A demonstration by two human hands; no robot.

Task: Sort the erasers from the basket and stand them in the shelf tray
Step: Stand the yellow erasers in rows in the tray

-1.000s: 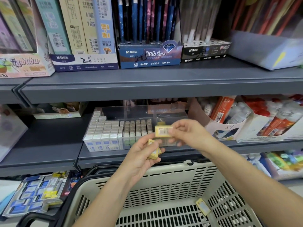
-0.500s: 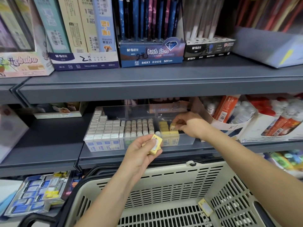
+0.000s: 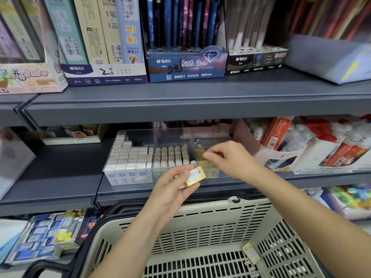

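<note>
In the left part of the clear tray (image 3: 109, 173), the white erasers (image 3: 128, 157) stand in packed rows. Just in front of the tray, our left hand (image 3: 170, 189) pinches a yellow eraser (image 3: 195, 176) between thumb and fingers, with what looks like a second one tucked under it. Over the tray's right compartment, our right hand (image 3: 230, 159) has come down from where it held an eraser in the air a second ago. Its curled fingers are now at the row of yellow erasers (image 3: 200, 152), but motion blur hides whether they have let go. We judge that one piece is in, or nearly so, and that the left hand's is next. Below the tray, in the basket (image 3: 200, 221), one last eraser (image 3: 251, 253) lies flat to the right.
</note>
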